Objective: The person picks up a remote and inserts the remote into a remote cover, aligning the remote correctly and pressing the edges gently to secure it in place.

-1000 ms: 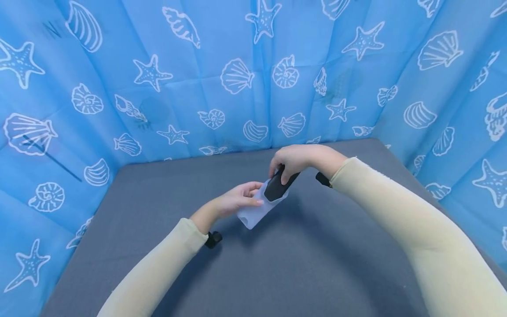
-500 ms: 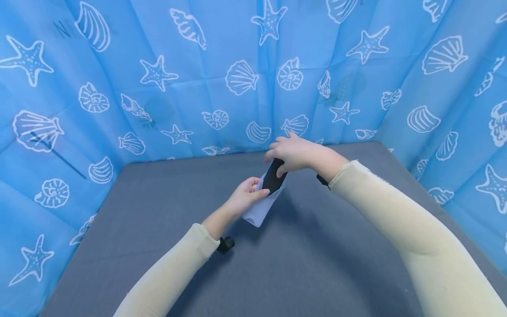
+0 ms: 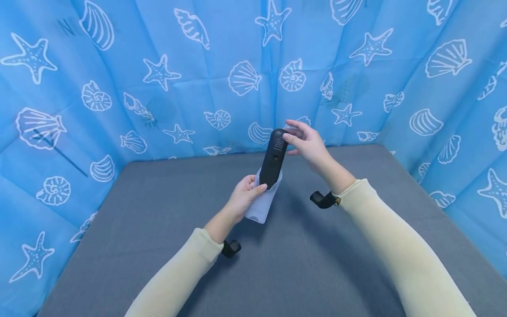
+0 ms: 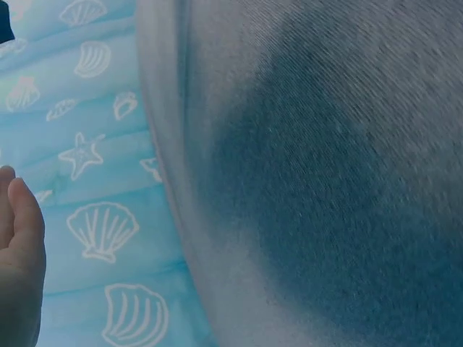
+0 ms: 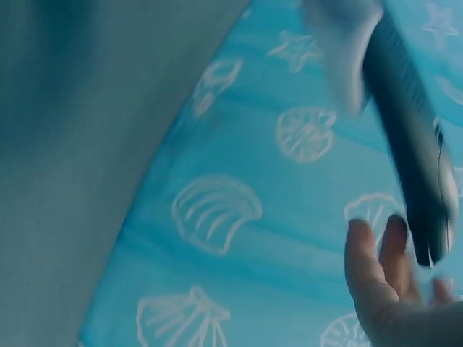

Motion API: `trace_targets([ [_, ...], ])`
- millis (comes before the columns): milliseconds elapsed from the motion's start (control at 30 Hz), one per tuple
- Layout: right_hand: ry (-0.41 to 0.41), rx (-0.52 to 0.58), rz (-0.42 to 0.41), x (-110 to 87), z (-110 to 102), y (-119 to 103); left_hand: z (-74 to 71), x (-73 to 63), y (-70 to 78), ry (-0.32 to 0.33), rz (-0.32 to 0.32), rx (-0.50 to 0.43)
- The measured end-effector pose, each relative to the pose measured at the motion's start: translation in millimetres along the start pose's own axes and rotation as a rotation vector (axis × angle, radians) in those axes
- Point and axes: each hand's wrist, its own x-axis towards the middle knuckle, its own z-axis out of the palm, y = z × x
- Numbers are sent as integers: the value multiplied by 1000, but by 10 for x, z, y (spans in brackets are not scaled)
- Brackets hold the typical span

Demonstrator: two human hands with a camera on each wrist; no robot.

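A black remote control [image 3: 273,158], back side up with small printed text and a battery-cover notch, stands tilted with its lower part inside a translucent whitish sleeve [image 3: 261,207]. My left hand [image 3: 242,197] pinches the sleeve at its mouth, thumb in front by the remote's edge. At the remote's upper end is my right hand [image 3: 310,143], fingers spread and thumb tip right at the edge. In the right wrist view, the right fingers [image 5: 369,267] are loosely extended beside the end of the remote [image 5: 409,137]. The left wrist view shows only part of the left hand [image 4: 22,238].
Grey cloth covers the table [image 3: 166,193] under the hands. A blue curtain [image 3: 206,88] with white shells and starfish hangs behind and at both sides. Black wrist cameras [image 3: 322,199] sit under both sleeve cuffs.
My right hand has loosened from around the remote and moved to its upper right end. More of the remote shows now. The sleeve has tipped more upright in my left hand.
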Motion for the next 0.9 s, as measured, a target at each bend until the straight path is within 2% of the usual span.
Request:
trace_targets([
  [100, 44, 142, 84, -12, 51, 13, 20, -3, -5, -4, 7, -25],
  [233, 61, 197, 103, -25, 96, 11, 40, -6, 0, -16, 25, -65],
  [333, 58, 199, 75, -22, 123, -1, 43, -9, 8, -33, 25, -107],
  [467, 50, 186, 50, -13, 146, -41, 42, -7, 15, -99, 31, -171],
  [633, 44, 148, 43, -1, 167, -73, 39, -2, 13, -167, 86, -228],
  [767, 37, 150, 43, 17, 188, -55, 53, -7, 15, -174, 123, -266],
  [900, 23, 156, 46, 26, 197, -36, 76, -19, 22, -164, 134, -274],
])
